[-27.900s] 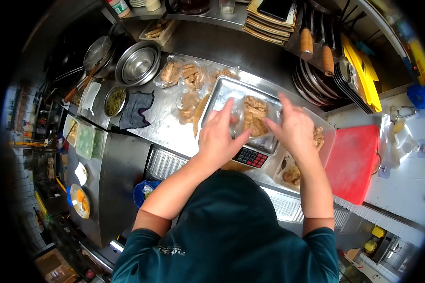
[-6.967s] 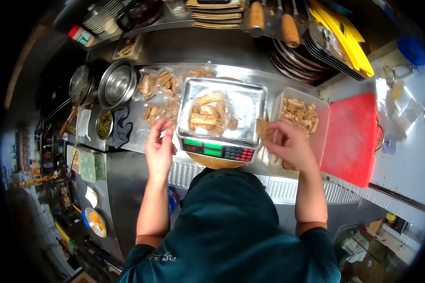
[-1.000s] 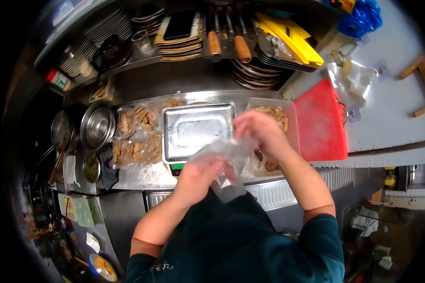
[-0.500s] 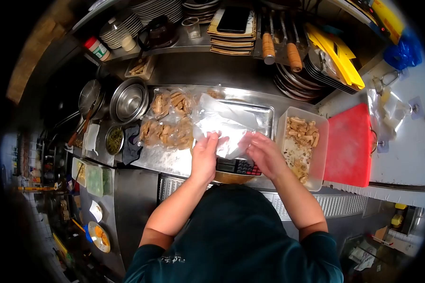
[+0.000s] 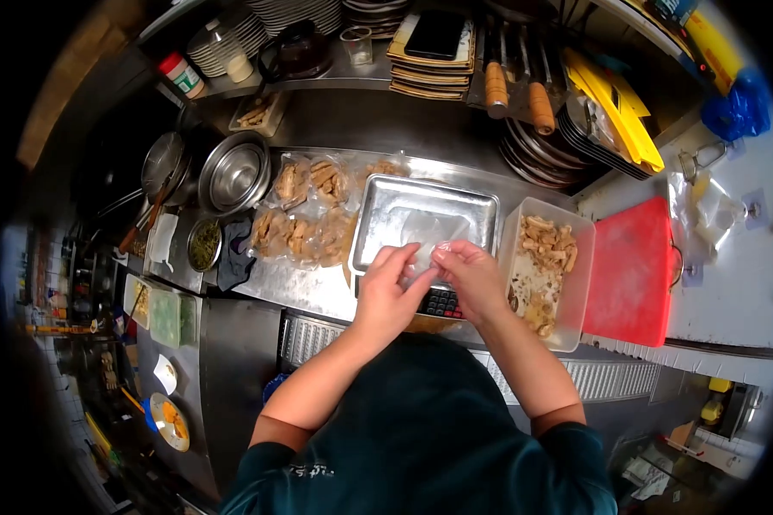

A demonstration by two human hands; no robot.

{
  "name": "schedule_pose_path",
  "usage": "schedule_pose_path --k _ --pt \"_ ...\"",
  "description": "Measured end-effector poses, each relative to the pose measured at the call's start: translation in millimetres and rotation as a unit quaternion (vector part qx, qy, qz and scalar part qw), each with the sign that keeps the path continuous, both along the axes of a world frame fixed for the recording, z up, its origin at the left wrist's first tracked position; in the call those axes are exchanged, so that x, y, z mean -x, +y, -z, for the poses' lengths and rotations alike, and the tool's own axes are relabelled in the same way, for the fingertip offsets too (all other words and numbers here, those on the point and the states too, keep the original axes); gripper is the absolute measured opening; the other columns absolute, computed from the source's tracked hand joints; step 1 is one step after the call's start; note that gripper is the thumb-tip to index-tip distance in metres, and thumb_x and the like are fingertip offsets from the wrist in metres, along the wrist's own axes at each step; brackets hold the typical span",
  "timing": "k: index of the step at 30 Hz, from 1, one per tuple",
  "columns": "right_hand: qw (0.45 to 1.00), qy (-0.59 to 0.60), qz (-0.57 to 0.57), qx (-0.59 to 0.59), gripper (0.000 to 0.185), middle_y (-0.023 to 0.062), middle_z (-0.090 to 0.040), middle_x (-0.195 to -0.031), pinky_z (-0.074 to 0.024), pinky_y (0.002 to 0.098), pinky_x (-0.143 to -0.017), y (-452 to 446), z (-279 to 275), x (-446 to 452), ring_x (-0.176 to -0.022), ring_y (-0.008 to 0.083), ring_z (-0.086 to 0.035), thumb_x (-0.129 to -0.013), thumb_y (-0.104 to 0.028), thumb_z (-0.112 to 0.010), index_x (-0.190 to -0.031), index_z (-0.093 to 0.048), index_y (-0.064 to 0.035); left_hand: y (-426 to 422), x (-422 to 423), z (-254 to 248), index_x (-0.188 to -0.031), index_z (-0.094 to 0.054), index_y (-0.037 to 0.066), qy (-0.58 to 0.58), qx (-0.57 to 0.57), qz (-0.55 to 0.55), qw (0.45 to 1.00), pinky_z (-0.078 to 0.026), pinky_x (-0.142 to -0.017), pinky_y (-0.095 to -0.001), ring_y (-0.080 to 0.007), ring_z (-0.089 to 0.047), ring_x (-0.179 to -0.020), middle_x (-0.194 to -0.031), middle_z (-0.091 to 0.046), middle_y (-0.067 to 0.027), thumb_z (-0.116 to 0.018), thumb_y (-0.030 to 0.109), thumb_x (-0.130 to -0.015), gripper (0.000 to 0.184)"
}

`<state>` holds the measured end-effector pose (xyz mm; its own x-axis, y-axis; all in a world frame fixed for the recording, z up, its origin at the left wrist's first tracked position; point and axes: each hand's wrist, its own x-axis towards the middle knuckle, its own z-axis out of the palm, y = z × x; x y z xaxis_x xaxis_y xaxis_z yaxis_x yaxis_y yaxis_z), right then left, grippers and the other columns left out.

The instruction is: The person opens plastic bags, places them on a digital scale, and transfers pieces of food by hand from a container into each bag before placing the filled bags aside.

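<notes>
A clear plastic bag (image 5: 429, 230) is pinched between my left hand (image 5: 390, 290) and my right hand (image 5: 472, 275), over the metal tray (image 5: 385, 215) of a scale. The scale's keypad (image 5: 442, 302) shows below my hands. Nothing lies on the visible part of the tray. Left of it are several clear bags of brown pieces (image 5: 301, 239). To the right, a translucent plastic box (image 5: 579, 283) holds loose brown pieces (image 5: 548, 244), mostly at its far end.
A red board (image 5: 631, 275) lies right of the box. Metal bowls (image 5: 232, 174), a bowl of greens (image 5: 204, 245) and a dark cloth (image 5: 235, 256) are at the left. The shelf above holds a phone (image 5: 436, 34), wooden-handled tools (image 5: 496, 86) and plates.
Compared with half a second ago, the bag is bunched smaller and my hands are closer together. The filled bag that lay on the scale tray seven seconds ago is no longer there.
</notes>
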<state>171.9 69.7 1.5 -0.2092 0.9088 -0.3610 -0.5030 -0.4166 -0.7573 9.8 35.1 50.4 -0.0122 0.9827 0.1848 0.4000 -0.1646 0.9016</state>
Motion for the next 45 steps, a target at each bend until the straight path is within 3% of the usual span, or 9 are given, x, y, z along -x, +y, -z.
schedule_pose_path --k 9,18,22,27,30,33,36,41,45 --pt "0.999 0.0 -0.04 -0.007 0.01 0.0083 -0.071 -0.097 -0.054 0.0278 -0.08 -6.8 2.4 -0.2 -0.087 0.0131 -0.067 -0.096 -0.01 -0.068 -0.102 -0.063 -0.0038 6.2 -0.7 28.7 -0.108 -0.068 0.001 -0.141 0.15 0.054 0.977 -0.051 -0.068 -0.0238 -0.0075 -0.057 -0.074 -0.088 -0.065 -0.0028 -0.074 0.003 -0.088 0.021" --pt "0.999 -0.026 -0.005 -0.032 0.014 0.0073 -0.07 -0.092 -0.0537 0.0271 -0.077 -10.8 0.6 -4.4 -0.083 0.0131 -0.066 -0.092 -0.005 -0.072 -0.096 -0.058 -0.0046 10.3 -1.1 40.4 -0.107 -0.065 0.001 -0.081 0.116 0.05 0.989 -0.051 -0.068 -0.0206 -0.0056 -0.06 -0.075 -0.087 -0.066 -0.0005 -0.071 0.0 -0.091 0.017" --pt "0.999 -0.039 0.002 -0.033 0.015 0.006 -0.068 -0.089 -0.052 0.0264 -0.074 -10.0 3.4 -3.9 -0.079 0.0119 -0.064 -0.091 -0.004 -0.073 -0.095 -0.058 -0.0043 10.7 -2.6 36.9 -0.107 -0.065 0.001 -0.125 0.157 0.062 0.978 -0.051 -0.068 -0.0212 -0.0062 -0.06 -0.074 -0.087 -0.067 -0.0012 -0.071 0.001 -0.092 0.016" --pt "0.998 -0.046 -0.037 -0.016 0.014 0.0038 -0.067 -0.088 -0.049 0.0249 -0.073 -8.4 0.1 -5.0 -0.077 0.0107 -0.062 -0.093 -0.008 -0.072 -0.102 -0.061 -0.003 14.2 3.9 33.6 -0.105 -0.064 0.002 -0.212 0.259 0.098 0.937 -0.053 -0.069 -0.0236 -0.0095 -0.064 -0.077 -0.09 -0.069 -0.0052 -0.067 0.005 -0.095 0.011" --pt "0.998 -0.03 -0.043 0.019 0.015 0.003 -0.068 -0.09 -0.0488 0.0252 -0.074 -7.0 -1.2 -10.4 -0.079 0.0108 -0.062 -0.094 -0.009 -0.07 -0.106 -0.063 -0.0033 17.9 10.0 46.7 -0.102 -0.063 0.004 -0.371 0.275 0.051 0.885 -0.056 -0.072 -0.0272 -0.0137 -0.067 -0.082 -0.096 -0.07 -0.0088 -0.064 0.007 -0.098 0.005" --pt "0.999 0.016 -0.018 0.023 0.014 0.0033 -0.069 -0.094 -0.0496 0.0251 -0.076 -5.6 -0.9 -20.0 -0.084 0.0115 -0.063 -0.095 -0.007 -0.069 -0.107 -0.064 -0.0055 22.8 21.3 40.2 -0.099 -0.061 0.005 -0.537 0.278 0.011 0.797 -0.057 -0.075 -0.0301 -0.0168 -0.068 -0.087 -0.1 -0.07 -0.0104 -0.062 0.008 -0.099 0.003" --pt "1.0 0.016 -0.005 0.019 0.013 0.0045 -0.07 -0.098 -0.0516 0.0264 -0.08 -5.2 2.9 -21.7 -0.089 0.0132 -0.065 -0.095 -0.004 -0.067 -0.108 -0.063 -0.0062 19.4 23.0 46.9 -0.099 -0.06 0.005 -0.429 0.261 0.025 0.865 -0.057 -0.078 -0.0312 -0.0183 -0.068 -0.09 -0.103 -0.07 -0.0112 -0.062 0.008 -0.099 0.003" --pt "1.0 0.003 -0.002 0.02 0.013 0.0077 -0.071 -0.098 -0.0533 0.0303 -0.079 -7.2 -6.3 -8.4 -0.088 0.0144 -0.067 -0.095 -0.006 -0.068 -0.106 -0.062 -0.0043 15.6 -2.0 41.1 -0.12 -0.062 -0.002 -0.188 0.162 0.085 0.965 -0.055 -0.082 -0.0251 -0.0107 -0.065 -0.093 -0.099 -0.068 -0.0053 -0.07 -0.001 -0.093 0.029" --pt "0.999 -0.027 0.0 -0.018 0.014 0.007 -0.071 -0.093 -0.0527 0.0274 -0.077 -8.7 3.6 -9.2 -0.084 0.0125 -0.066 -0.094 -0.007 -0.071 -0.104 -0.062 -0.0034 15.0 -5.9 42.6 -0.117 -0.064 -0.002 -0.153 0.153 0.092 0.972 -0.055 -0.082 -0.0243 -0.0102 -0.066 -0.088 -0.096 -0.069 -0.0047 -0.069 0.0 -0.093 0.024"
